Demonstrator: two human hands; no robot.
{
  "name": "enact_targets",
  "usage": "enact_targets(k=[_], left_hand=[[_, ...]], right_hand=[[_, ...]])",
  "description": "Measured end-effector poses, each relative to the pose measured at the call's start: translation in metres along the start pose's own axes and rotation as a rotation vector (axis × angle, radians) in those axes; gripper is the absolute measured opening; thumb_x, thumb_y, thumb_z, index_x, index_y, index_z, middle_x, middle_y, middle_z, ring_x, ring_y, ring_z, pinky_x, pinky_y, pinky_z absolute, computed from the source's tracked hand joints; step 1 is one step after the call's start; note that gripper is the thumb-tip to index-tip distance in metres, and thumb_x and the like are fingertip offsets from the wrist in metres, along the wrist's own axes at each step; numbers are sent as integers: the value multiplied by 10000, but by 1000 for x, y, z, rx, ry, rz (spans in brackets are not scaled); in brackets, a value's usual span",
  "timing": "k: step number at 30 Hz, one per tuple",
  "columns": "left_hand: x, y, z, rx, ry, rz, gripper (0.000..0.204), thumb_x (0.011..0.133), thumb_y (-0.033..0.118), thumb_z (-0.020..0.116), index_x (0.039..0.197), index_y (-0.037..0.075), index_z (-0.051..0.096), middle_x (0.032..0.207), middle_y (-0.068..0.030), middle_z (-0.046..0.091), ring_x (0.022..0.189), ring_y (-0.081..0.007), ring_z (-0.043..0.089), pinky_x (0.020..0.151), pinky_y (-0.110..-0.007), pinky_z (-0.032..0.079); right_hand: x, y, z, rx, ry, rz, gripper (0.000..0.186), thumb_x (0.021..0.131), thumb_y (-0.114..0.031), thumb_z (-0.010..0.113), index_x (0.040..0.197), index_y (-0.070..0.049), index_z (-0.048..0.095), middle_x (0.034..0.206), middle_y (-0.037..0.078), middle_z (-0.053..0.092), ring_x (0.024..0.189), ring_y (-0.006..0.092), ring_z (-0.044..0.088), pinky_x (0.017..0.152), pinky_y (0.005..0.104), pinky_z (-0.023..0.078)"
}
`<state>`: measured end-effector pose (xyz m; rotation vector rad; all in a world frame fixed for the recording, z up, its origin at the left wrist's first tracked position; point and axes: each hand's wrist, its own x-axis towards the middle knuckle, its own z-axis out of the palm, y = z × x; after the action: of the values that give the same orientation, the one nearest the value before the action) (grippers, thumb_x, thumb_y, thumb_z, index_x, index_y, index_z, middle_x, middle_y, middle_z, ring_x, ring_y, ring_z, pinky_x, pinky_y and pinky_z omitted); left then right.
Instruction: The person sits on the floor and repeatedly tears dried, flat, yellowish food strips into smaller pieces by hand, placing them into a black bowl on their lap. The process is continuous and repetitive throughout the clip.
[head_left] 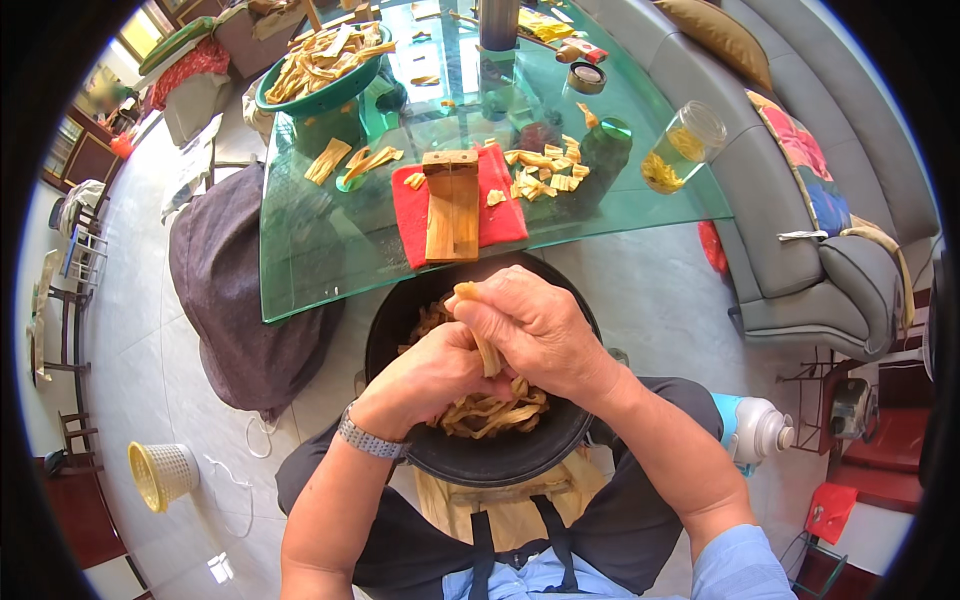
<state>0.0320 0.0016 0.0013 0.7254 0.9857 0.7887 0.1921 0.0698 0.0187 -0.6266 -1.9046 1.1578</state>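
My left hand and my right hand are together above a black basin. A long, tan dried strip is between them: the right fingers pinch its upper part, with an end poking out above the thumb. Lower down, my left hand closes on the same strip, its fingertips partly hidden. More wrinkled dried strips lie inside the basin. Just beyond it, a wooden block tool rests on a red cloth at the glass table's edge.
Short cut pieces lie beside the cloth on the green glass table. A teal basin heaped with strips stands at the far left. A clear jar holds yellowish pieces. A grey sofa is at right, a yellow basket on the left floor.
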Motion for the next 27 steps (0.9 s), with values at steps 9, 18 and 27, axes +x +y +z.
enact_targets(k=[9,18,27], left_hand=[[-6,7,2,423,190,64,150,1049,117,613,1125,15,693,963,-35,697,838,-90,627,782,-263,533],[-4,-8,-8,698,402,608,169,949,-20,596,1114,7,619,1030,-140,652,988,-282,688,859,-363,545],[-11,6,-18,861,339,465,269,1017,-9,609,1283,7,575,1016,-31,670,960,-113,648,875,-278,534]], right_hand=[[1,22,-15,-44,-226,399,343,1084,-300,543,947,-5,653,857,99,676,776,198,615,716,341,510],[-1,37,-19,648,-446,1056,328,1091,-343,483,976,-62,606,705,38,610,556,125,578,506,240,474],[3,25,-11,210,-469,688,466,947,-494,762,1024,-52,641,857,-1,625,762,71,559,665,275,493]])
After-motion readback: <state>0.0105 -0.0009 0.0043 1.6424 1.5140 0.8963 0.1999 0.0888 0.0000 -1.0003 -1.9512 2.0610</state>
